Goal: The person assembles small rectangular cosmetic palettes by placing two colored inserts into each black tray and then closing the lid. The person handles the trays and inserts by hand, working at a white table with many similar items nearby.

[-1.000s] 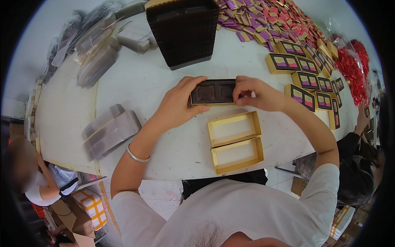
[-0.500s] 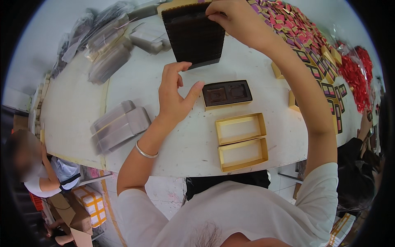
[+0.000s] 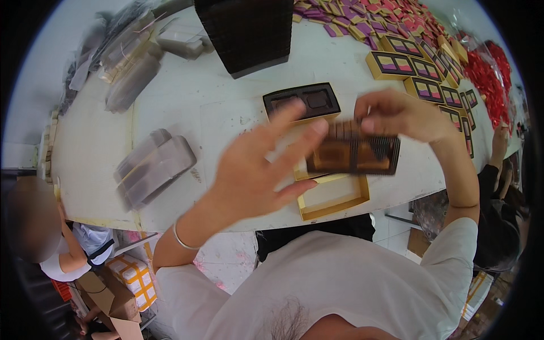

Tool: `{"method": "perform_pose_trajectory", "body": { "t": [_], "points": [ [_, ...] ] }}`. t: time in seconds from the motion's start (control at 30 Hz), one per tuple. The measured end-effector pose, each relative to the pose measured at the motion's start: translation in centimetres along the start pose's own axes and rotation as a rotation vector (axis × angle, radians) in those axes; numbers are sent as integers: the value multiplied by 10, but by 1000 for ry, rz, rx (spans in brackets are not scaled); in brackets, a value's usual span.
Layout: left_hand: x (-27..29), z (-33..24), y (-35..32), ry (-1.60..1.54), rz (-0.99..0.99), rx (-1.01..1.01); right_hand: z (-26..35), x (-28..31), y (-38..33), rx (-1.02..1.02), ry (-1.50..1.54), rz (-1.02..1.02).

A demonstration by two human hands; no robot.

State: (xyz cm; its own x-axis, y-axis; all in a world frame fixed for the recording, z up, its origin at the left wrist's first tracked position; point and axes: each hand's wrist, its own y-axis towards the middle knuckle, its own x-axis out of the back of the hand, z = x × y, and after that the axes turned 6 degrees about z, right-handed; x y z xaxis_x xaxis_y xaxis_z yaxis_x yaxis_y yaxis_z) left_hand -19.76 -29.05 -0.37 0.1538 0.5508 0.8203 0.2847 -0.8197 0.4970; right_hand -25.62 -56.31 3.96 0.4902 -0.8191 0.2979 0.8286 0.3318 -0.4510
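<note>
My right hand pinches the upper edge of a dark brown plastic two-cavity tray, which hangs tilted over two gold open boxes. The nearer gold box shows most of its rim and pale inside; the tray covers most of the farther one. My left hand, blurred, has its fingers spread just left of the tray; whether it touches the tray I cannot tell. Beyond the hands lies a gold box with a dark tray set in it. A tall stack of dark trays stands farther back.
Bundled clear plastic covers lie at left, with more stacks behind. Filled gold boxes spread at right, near a heap of small coloured wrapped pieces and red shreds. One person is at left, another at right.
My right hand has come down from the tall stack toward me, now with one tray in it. My left hand has moved nearer and right, toward that tray. The view has shifted slightly.
</note>
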Motion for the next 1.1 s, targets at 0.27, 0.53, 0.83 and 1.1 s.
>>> {"method": "perform_pose_trajectory", "body": {
  "t": [0.27,0.53,0.83,1.1],
  "points": [
    [-32,-9,-8,-119,201,111,-24,-21,19,-305,151,-137],
    [-34,-5,-10,-275,302,373,-25,-10,32,-238,-310,-193],
    [-34,0,-3,-228,378,341,-18,-19,2,319,-627,-368],
    [-35,16,-5,-326,319,207,-56,-41,-10,824,-1183,-375]
  ]
}}
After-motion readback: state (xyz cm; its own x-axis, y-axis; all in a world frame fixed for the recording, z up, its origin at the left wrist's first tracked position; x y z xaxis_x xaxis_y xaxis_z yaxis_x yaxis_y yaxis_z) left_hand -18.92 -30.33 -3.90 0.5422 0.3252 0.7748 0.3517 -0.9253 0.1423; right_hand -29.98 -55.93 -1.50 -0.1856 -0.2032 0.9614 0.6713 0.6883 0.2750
